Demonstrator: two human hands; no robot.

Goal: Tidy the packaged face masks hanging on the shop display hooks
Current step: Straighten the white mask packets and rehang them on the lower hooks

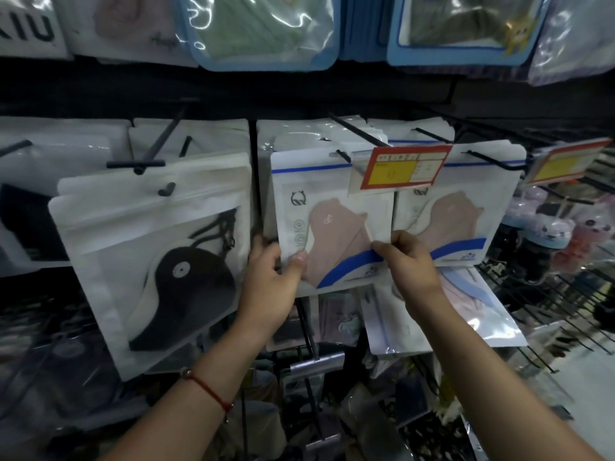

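At the far left we see a white pack with a black mask hanging tilted on its black hook. Just beside it, our left hand grips the lower left corner of the pink mask pack: the thumb lies on the front, and the other fingers curl behind the edge. This pack hangs from a hook in the middle of the display. Our right hand pinches the lower right part of the same pack, with curled fingers closed on the plastic. Above this hand, a red and yellow price tag covers the pack's top right corner. Further right hangs a second pink mask pack, partly behind the first. A red string bracelet sits on our left wrist.
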